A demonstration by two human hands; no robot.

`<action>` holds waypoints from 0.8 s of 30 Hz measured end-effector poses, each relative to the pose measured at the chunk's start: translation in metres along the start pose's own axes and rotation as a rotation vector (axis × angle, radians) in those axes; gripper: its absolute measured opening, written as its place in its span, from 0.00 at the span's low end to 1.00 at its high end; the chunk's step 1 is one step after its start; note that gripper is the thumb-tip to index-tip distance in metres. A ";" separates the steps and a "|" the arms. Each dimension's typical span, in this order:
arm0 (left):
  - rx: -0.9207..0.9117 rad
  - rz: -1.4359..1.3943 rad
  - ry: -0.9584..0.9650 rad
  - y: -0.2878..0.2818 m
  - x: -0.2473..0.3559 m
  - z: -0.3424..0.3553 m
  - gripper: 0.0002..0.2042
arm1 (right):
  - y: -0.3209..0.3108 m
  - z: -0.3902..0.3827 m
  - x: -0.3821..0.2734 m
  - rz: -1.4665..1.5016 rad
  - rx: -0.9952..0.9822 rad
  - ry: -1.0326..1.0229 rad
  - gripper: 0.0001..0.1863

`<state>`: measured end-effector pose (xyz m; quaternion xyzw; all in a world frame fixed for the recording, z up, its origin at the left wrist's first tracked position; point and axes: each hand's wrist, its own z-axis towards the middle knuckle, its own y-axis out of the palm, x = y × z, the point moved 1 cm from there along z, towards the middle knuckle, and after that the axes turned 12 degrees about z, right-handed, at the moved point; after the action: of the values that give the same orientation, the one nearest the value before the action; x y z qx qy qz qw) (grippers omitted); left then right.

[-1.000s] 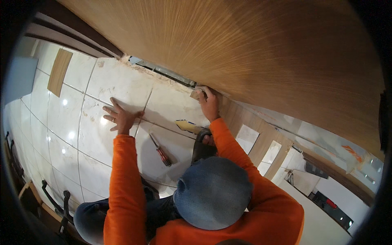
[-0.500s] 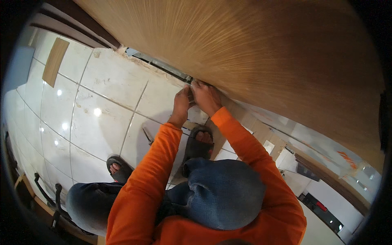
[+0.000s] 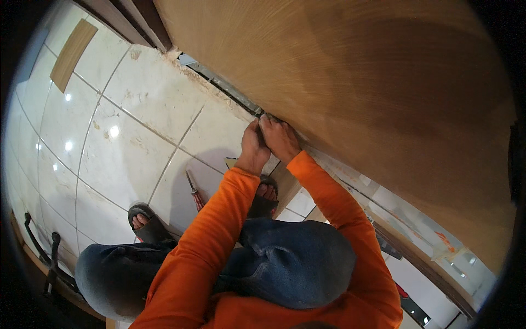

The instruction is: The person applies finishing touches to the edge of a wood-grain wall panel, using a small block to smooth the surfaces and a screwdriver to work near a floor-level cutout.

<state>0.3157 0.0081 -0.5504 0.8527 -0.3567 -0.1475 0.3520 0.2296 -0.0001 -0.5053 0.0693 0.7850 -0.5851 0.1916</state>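
Both of my hands are together at the lower edge of a large brown wood-grain panel (image 3: 329,71), by a narrow dark gap (image 3: 230,92) along the tiled floor. My left hand (image 3: 253,148) is closed, its fingertips up against the panel's edge. Pressed close beside it, my right hand (image 3: 280,140) has its fingers curled at the same spot. Whatever the fingers grip there is hidden. A screwdriver (image 3: 194,191) with a reddish handle lies on the floor left of my left forearm.
A wood-grain strip (image 3: 73,55) lies on the tiles at the far left. Dusty debris (image 3: 189,74) runs along the gap. My sandalled feet (image 3: 149,222) are below my arms. Black curved metal bars (image 3: 52,255) stand at the lower left, and a dark red-marked object (image 3: 411,307) lies lower right.
The whole view has shifted a little, so more of the screwdriver shows beside my left arm. My hands stay at the panel's edge, the left one now closer against the right.
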 end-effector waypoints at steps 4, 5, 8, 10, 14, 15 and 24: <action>0.056 0.275 0.343 -0.022 0.038 -0.002 0.17 | 0.001 0.022 -0.032 0.060 -0.003 -0.111 0.07; 0.058 0.418 0.534 -0.039 0.063 -0.005 0.17 | 0.003 0.041 -0.052 0.143 0.116 -0.311 0.08; 0.003 0.006 0.151 -0.006 0.166 -0.020 0.18 | 0.002 0.140 -0.117 -0.053 0.026 -0.223 0.08; 0.027 0.012 0.195 0.001 0.201 -0.059 0.18 | 0.000 0.142 -0.148 0.042 0.147 -0.329 0.09; 0.260 0.148 0.294 -0.036 0.143 -0.074 0.20 | -0.003 0.084 -0.129 0.331 0.126 -0.167 0.09; 0.311 0.217 0.277 -0.024 0.129 -0.083 0.21 | -0.001 0.065 -0.118 0.336 0.132 -0.112 0.11; 0.146 0.412 -0.075 -0.002 0.024 -0.046 0.15 | 0.017 -0.041 -0.030 0.583 0.616 0.312 0.12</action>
<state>0.3565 0.0144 -0.5192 0.7789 -0.5459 -0.0781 0.2985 0.2535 0.0476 -0.4995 0.4287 0.5414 -0.6956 0.1982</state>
